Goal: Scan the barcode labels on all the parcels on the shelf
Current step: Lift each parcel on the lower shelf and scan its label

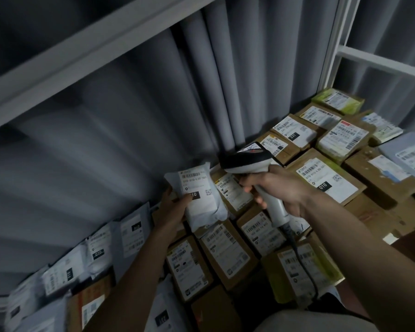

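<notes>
Fingers of the left hand (pixel 171 213) pinch a white poly mailer (pixel 199 195), label up, lifted above the shelf's boxes. Right of the mailer, the right hand (pixel 277 188) grips the scanner (pixel 249 164). Soft and apparently light, the mailer likely buckles; edge holds keep the barcode flat.

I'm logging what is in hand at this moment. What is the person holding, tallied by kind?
White soft parcel, in the left hand: 1
Barcode scanner, in the right hand: 1
Total: 2
</notes>
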